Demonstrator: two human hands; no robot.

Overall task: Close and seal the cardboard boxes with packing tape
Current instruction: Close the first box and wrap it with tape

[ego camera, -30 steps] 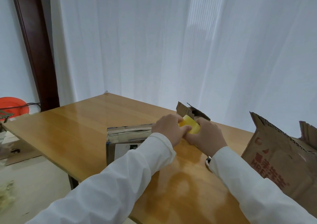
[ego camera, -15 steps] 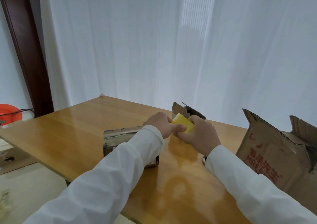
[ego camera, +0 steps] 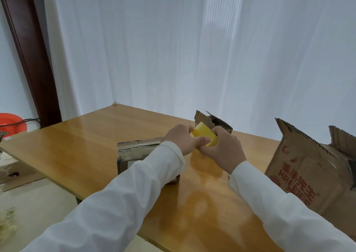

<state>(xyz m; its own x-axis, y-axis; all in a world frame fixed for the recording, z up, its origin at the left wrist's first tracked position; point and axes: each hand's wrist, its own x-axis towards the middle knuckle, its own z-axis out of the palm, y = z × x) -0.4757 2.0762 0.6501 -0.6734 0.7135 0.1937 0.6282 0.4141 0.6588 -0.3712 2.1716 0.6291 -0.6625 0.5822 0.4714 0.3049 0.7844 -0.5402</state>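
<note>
Both my hands grip the tape roll (ego camera: 205,137): right hand (ego camera: 221,149) curled round it, left hand (ego camera: 183,140) pinching its edge. Best to find the end, peel slowly.

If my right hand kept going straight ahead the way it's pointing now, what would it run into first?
The right hand grips the yellow tape roll and points up-left, toward the left hand, which also holds the roll. It would probably meet that hand first; the small open box sits just behind, though depth is unclear.
</note>
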